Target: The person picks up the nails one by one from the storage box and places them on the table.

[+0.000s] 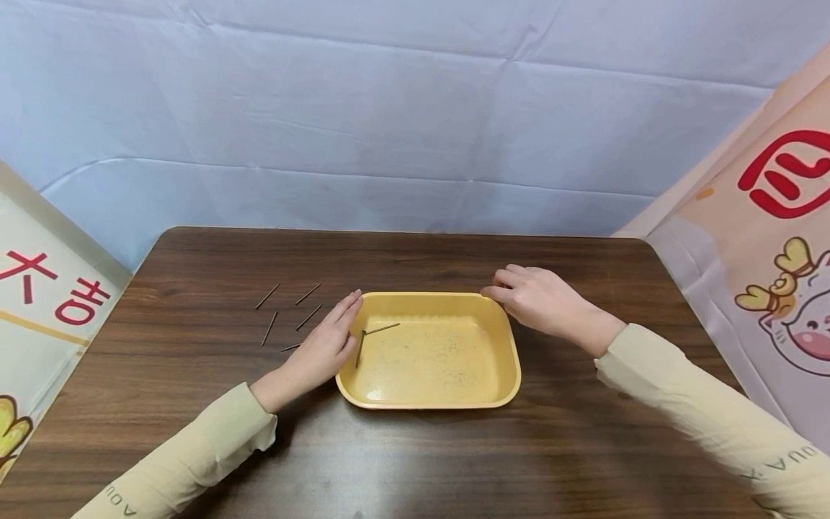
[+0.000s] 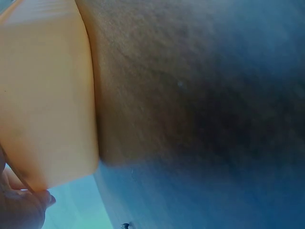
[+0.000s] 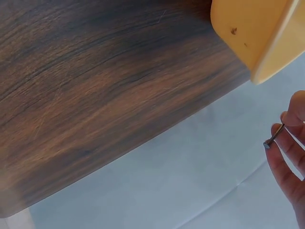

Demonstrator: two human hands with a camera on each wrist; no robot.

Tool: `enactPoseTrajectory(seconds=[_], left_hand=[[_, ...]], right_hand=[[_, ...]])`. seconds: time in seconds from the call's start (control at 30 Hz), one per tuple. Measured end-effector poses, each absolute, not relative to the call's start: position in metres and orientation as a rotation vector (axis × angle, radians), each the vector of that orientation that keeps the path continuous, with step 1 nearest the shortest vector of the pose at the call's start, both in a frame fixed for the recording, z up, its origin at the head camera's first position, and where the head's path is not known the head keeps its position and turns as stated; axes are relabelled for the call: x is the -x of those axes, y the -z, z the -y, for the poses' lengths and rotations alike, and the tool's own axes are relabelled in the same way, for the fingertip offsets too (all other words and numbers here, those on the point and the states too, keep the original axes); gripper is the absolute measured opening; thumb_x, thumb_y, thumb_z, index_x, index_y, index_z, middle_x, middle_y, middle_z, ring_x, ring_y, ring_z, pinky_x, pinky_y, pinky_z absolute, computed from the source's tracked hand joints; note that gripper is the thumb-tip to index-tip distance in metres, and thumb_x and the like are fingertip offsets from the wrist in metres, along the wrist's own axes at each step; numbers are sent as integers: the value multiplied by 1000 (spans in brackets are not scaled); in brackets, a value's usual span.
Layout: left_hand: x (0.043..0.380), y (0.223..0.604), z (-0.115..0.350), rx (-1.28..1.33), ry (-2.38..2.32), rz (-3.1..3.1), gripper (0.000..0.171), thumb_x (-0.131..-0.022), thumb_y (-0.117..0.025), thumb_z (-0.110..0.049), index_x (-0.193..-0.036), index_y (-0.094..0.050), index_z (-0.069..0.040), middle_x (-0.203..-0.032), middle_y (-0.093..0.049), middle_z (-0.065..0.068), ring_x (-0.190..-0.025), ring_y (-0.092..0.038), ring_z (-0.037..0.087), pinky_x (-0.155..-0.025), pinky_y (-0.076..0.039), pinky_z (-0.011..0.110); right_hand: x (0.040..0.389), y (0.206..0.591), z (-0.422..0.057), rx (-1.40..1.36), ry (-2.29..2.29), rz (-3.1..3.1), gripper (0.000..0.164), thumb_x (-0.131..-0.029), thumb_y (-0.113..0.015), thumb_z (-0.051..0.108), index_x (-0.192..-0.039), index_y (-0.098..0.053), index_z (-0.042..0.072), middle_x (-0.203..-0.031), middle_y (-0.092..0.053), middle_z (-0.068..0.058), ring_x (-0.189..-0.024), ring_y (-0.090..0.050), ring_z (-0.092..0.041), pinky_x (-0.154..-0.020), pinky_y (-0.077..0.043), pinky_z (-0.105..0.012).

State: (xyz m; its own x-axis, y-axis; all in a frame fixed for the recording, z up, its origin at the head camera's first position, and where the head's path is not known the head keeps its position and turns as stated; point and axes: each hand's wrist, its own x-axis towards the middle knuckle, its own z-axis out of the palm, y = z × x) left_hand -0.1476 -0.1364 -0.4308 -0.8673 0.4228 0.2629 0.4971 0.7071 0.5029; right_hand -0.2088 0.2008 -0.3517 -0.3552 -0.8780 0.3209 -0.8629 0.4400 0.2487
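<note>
A yellow plastic tray (image 1: 429,404) rests on the table. My left hand (image 1: 322,344) lies along its left rim, fingers straight; in the left wrist view its fingertips are at the tray's corner. Pinched between the thumb and fingers of my right hand (image 1: 541,297) is a nail (image 3: 275,136), its head showing in the right wrist view. That hand is just over the tray's far right corner. Inside the tray, towards the left, are two thin nails, one slanting (image 1: 382,329) and one more upright (image 1: 359,352).
Left of the tray, several loose nails (image 1: 269,329) are scattered on the dark wooden table (image 1: 428,461), one partly behind my left hand. A pale cloth (image 1: 389,130) hangs beyond the far edge. Printed banners (image 1: 797,288) stand at both sides.
</note>
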Motion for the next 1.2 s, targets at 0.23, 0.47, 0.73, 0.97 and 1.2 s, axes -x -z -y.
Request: enactPoseTrajectory(seconds=[0.23, 0.47, 0.73, 0.97, 1.2], left_hand=[[147, 431, 137, 754, 918, 2763, 54, -82, -48, 4, -134, -34, 11, -141, -32, 22, -129, -33, 31, -102, -31, 44], [148, 431, 137, 763, 922, 2752, 53, -82, -47, 4, -133, -35, 12, -141, -32, 22, -128, -34, 31, -102, -31, 43], [148, 429, 137, 770, 941, 2753, 53, -82, -47, 5, -134, -34, 12, -141, -31, 21, -128, -34, 31, -102, -32, 42], [149, 432, 138, 766, 988, 2727, 52, -82, -47, 7, -133, -36, 12, -141, -33, 21, -128, -35, 31, -102, -31, 42], [150, 434, 138, 750, 1038, 2712, 52, -82, -47, 8, -132, -37, 11, -140, -34, 21, -128, -35, 30, -102, -32, 42]], right_hand=[[210, 348, -209, -1433, 15, 2328, 39, -61, -57, -10, -94, -67, 9, -74, -51, -2, -68, -49, -20, -53, -44, -29], [210, 345, -215, -1364, -108, 2394, 40, -62, -55, -10, -94, -67, 10, -78, -55, 0, -68, -50, -15, -49, -43, -28], [210, 346, -220, -1201, -212, 2558, 37, -65, -52, -7, -93, -69, 11, -76, -55, 2, -58, -44, -7, -48, -37, -24], [212, 346, -227, -1111, -326, 2689, 35, -68, -58, -5, -97, -68, 11, -76, -56, 2, -59, -46, -7, -52, -39, -25], [213, 348, -233, -996, -468, 2819, 34, -73, -57, -6, -102, -67, 9, -82, -59, -2, -69, -53, -12, -58, -44, -28]])
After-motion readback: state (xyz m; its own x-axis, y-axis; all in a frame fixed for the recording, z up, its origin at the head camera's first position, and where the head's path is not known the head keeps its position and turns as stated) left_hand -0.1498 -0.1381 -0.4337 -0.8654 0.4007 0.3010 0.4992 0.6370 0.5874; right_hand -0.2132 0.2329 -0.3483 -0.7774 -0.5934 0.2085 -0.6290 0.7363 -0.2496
